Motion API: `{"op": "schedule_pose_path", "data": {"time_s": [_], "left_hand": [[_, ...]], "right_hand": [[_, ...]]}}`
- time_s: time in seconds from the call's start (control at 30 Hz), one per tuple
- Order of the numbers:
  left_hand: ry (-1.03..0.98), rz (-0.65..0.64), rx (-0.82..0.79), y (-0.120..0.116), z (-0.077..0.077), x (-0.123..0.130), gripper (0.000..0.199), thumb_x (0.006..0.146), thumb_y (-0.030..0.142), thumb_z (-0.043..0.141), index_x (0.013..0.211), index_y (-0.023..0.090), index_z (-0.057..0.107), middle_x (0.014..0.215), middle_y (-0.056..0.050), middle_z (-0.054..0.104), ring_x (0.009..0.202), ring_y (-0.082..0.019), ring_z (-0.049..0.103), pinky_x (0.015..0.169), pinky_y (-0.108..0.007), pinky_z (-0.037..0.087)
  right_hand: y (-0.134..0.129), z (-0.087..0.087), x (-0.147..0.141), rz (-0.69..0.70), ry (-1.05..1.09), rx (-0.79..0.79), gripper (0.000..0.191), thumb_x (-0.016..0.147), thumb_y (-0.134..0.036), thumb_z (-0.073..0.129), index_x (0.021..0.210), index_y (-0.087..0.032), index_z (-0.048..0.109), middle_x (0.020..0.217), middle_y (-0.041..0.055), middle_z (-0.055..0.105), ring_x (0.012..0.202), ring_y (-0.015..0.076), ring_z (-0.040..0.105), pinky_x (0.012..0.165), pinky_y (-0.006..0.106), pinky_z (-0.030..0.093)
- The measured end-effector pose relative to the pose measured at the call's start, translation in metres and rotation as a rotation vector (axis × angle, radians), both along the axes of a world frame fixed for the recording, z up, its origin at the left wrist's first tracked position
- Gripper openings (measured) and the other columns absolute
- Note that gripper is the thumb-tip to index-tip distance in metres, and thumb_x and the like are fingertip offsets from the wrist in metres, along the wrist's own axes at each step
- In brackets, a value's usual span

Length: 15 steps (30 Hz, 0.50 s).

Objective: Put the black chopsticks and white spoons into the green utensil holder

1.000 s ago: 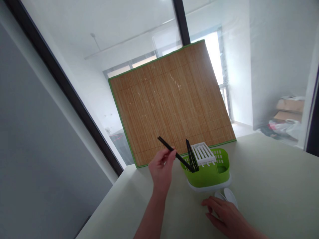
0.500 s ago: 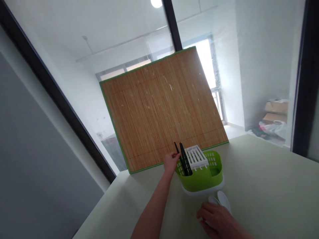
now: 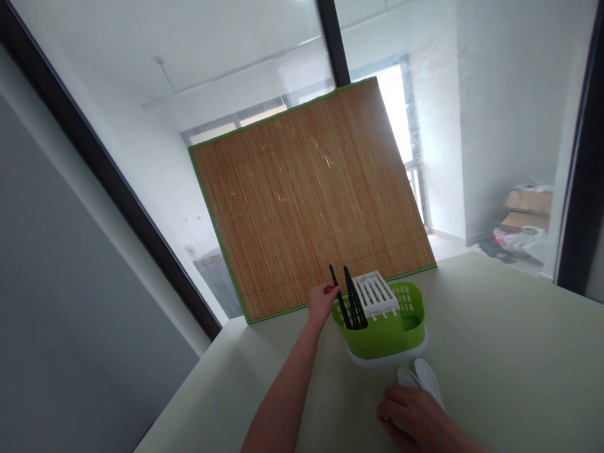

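Observation:
A green cutlery holder [image 3: 387, 343] with a white base stands on the table, and a white slatted rack [image 3: 376, 294] with small hooks sits across its top. Several black chopsticks [image 3: 355, 302] stand upright in its left compartment. My left hand [image 3: 323, 300] is at the holder's left rim, thumb and fingers pinched on a black chopstick [image 3: 340, 298] that leans apart from the bunch. In front of the holder, white spoons [image 3: 428, 379] lie on the table. My right hand [image 3: 415, 415] rests over their handles with fingers curled; what is inside the fingers is hidden.
Behind the holder, a bamboo mat [image 3: 306, 201] with green edging leans against a glass partition with dark frame posts [image 3: 333, 44]. The pale table [image 3: 509, 358] extends right. Cardboard boxes [image 3: 528, 201] and plastic bags are visible beyond the glass.
The pinched chopstick now stands farther from the bunch, which has a clear gap beside it. My right hand stays by the spoons; the camera view has shifted slightly.

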State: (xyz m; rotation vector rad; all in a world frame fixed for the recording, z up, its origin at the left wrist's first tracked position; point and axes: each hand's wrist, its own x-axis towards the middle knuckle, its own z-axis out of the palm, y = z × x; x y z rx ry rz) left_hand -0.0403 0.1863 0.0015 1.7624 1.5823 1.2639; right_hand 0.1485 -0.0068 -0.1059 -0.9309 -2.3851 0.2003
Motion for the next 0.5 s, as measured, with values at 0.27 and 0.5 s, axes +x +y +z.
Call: {"op": "schedule_pose_path", "data": {"time_s": [0.27,0.5], "left_hand": [[-0.035,-0.047,-0.064,0.004,-0.016,0.007,0.025,0.073,0.037,0.072,0.081,0.013,0.073,0.083,-0.011,0.072,0.082,-0.022,0.067,0.072,-0.029,0.05],[-0.084,-0.1,-0.125,0.015,-0.008,0.018,0.037,0.068,0.041,0.075,0.093,0.014,0.073,0.083,-0.012,0.072,0.077,-0.023,0.068,0.067,-0.029,0.051]], "right_hand": [[0.001,0.0,0.0,0.005,-0.023,-0.02,0.018,0.085,-0.015,0.044,0.085,-0.021,0.061,0.079,0.0034,0.064,0.07,0.0159,0.059,0.061,0.026,0.035],[0.002,-0.003,0.0,0.015,-0.055,-0.018,0.017,0.082,-0.013,0.046,0.084,-0.021,0.061,0.079,0.0031,0.064,0.07,0.0164,0.059,0.06,0.026,0.033]]}}
